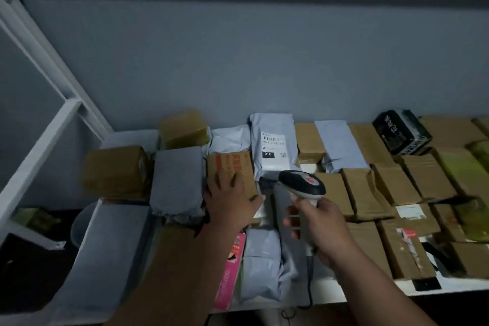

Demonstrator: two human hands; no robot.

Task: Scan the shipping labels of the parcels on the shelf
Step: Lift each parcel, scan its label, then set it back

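Note:
Many parcels cover the white shelf (370,287). A grey mailer bag (272,124) lies at the back middle with a white shipping label (274,149) facing up. My right hand (321,227) grips the handle of a grey and black barcode scanner (301,184), whose head sits just below that label and points toward it. My left hand (230,200) rests flat, fingers spread, on a brown box with red print (231,164) just left of the bag.
Brown cardboard boxes (362,193) fill the right side, with a black box (401,131) at the back right. Grey bags (180,180) and a pink package (230,272) lie at the left and front. A white shelf frame (39,145) rises at left. The scanner cable (309,291) hangs over the front edge.

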